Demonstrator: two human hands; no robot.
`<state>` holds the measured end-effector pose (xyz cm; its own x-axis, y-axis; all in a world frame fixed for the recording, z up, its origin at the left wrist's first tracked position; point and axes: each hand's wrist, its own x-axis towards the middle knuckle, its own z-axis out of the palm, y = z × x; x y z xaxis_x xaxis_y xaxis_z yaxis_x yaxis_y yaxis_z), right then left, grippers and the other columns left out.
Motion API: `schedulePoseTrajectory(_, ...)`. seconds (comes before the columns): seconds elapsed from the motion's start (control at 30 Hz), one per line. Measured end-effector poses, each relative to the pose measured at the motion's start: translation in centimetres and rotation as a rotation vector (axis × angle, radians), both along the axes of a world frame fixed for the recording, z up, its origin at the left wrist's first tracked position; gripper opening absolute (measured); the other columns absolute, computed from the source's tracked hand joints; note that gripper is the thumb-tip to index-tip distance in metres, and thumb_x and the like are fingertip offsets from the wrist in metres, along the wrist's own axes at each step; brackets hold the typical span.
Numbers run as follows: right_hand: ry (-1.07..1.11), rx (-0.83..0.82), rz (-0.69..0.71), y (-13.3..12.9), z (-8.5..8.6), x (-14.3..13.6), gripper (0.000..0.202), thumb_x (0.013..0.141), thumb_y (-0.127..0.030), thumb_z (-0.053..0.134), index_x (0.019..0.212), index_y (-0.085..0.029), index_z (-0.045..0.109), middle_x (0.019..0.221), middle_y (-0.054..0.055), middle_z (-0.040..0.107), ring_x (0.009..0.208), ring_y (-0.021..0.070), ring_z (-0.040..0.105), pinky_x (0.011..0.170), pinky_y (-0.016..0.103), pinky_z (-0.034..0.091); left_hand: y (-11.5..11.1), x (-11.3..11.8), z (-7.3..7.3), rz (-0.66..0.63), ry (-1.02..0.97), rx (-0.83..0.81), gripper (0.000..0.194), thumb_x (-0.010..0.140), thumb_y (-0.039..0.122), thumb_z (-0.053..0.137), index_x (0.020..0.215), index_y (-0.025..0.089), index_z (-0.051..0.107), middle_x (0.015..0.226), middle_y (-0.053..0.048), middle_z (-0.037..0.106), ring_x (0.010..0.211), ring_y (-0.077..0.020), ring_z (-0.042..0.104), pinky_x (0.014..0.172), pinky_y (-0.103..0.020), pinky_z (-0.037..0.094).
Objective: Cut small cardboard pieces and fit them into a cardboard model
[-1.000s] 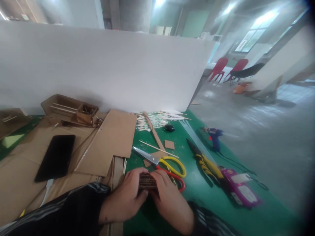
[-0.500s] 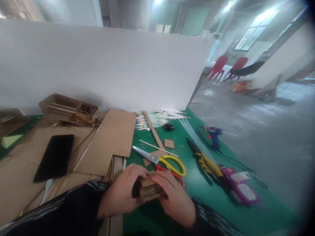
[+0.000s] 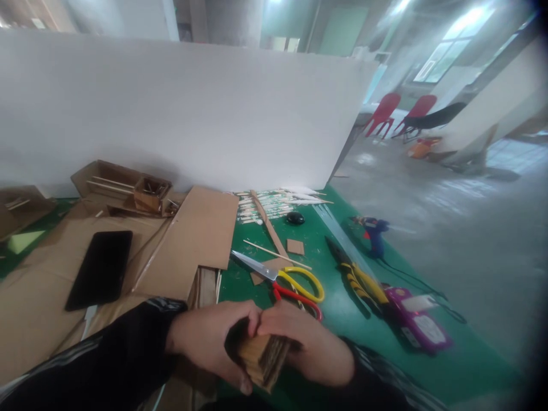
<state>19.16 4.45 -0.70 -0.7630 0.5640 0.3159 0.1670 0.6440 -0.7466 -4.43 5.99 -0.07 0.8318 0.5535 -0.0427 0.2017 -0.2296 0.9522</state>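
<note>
Between my hands is a small stack of cardboard pieces [image 3: 262, 358], its layered edges facing me and tilted. My left hand [image 3: 209, 337] wraps its left side, thumb low on the near face. From the right and behind, my right hand [image 3: 310, 342] curls round the stack, its fingertips meeting the left fingers above it. Just beyond the hands lie scissors [image 3: 268, 271] with one yellow and one red handle. Past them are a small cardboard square [image 3: 295, 246], a thin wooden stick [image 3: 276, 253] and a long cardboard strip [image 3: 269, 222].
Cardboard sheets [image 3: 192, 228] and a black phone [image 3: 100, 268] with a white cable lie at left. Pliers [image 3: 357, 279], a glue gun [image 3: 374, 234] and a purple device [image 3: 422, 325] are at right. A white panel [image 3: 184, 114] stands behind, with cotton swabs [image 3: 265, 208] before it.
The cardboard stack has been turned and tipped in my hands, bringing another layered side into view. Both hands have come slightly lower and nearer to me, and the view has shifted a little.
</note>
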Motion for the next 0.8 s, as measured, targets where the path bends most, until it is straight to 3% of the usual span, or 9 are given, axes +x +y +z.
schedulePoseTrajectory(0.07,-0.113,-0.062,-0.018,0.3,1.0,0.0,0.028,0.088,-0.016,0.060,0.114,-0.026,0.062,0.113,0.005,0.060,0.103,0.0160,0.060,0.090,0.028,0.049,-0.3,0.1,0.1,0.029,0.124,0.074,0.062,0.050,0.048,0.086,0.091,0.022,0.047,0.097,0.002,0.058,0.085,-0.0176,0.055,0.074,-0.026,0.045)
schedulePoseTrajectory(0.17,-0.195,-0.084,-0.168,0.4,1.7,0.0,0.033,0.083,-0.023,0.068,0.115,-0.030,0.064,0.121,0.006,0.051,0.101,0.0179,0.060,0.089,0.030,0.051,-0.5,0.1,0.2,0.089,0.175,0.155,0.053,0.056,0.043,0.084,0.090,0.022,0.049,0.093,0.002,0.058,0.082,-0.0170,0.055,0.071,-0.025,0.044)
schedulePoseTrajectory(0.33,-0.107,-0.241,-0.429,-0.2,0.7,-0.4,0.053,0.082,-0.018,0.066,0.131,-0.027,0.048,0.124,0.008,0.059,0.113,0.0238,0.058,0.097,0.041,0.050,-0.6,0.4,-0.4,0.259,0.100,0.277,0.048,0.058,0.043,0.083,0.077,0.021,0.044,0.103,-0.001,0.058,0.093,-0.0195,0.057,0.076,-0.026,0.045)
schedulePoseTrajectory(0.47,-0.102,-0.262,-0.431,-1.0,-0.1,-0.6,0.061,0.082,-0.011,0.060,0.138,-0.027,0.043,0.139,0.008,0.051,0.128,0.0257,0.048,0.109,0.047,0.039,-0.8,1.0,-0.9,0.360,0.136,0.320,0.047,0.059,0.046,0.084,0.076,0.021,0.048,0.118,-0.003,0.058,0.105,-0.0226,0.057,0.084,-0.030,0.047)
schedulePoseTrajectory(0.6,-0.137,-0.352,-0.341,-1.3,0.0,-0.5,0.100,0.068,-0.012,0.074,0.150,-0.026,0.019,0.152,0.011,0.034,0.139,0.0297,0.033,0.113,0.050,0.030,-1.0,1.3,-1.2,0.352,0.182,0.341,0.056,0.063,0.050,0.080,0.106,0.023,0.056,0.125,-0.005,0.056,0.106,-0.0235,0.059,0.089,-0.032,0.048)
schedulePoseTrajectory(0.67,-0.150,-0.382,-0.341,-1.2,-0.1,-0.5,0.109,0.061,-0.017,0.082,0.150,-0.024,0.020,0.152,0.012,0.034,0.139,0.0315,0.031,0.114,0.051,0.028,-1.0,1.5,-1.2,0.340,0.205,0.350,0.063,0.067,0.051,0.078,0.118,0.023,0.053,0.127,-0.007,0.055,0.108,-0.0242,0.059,0.092,-0.033,0.048)
schedulePoseTrajectory(0.8,-0.157,-0.352,-0.445,-0.7,-0.9,-0.7,0.096,0.063,-0.023,0.083,0.145,-0.024,0.032,0.147,0.012,0.042,0.136,0.0313,0.037,0.114,0.052,0.028,-0.9,1.5,-0.9,0.284,0.207,0.428,0.069,0.063,0.049,0.080,0.120,0.022,0.053,0.128,-0.009,0.057,0.123,-0.0300,0.049,0.110,-0.045,0.032)
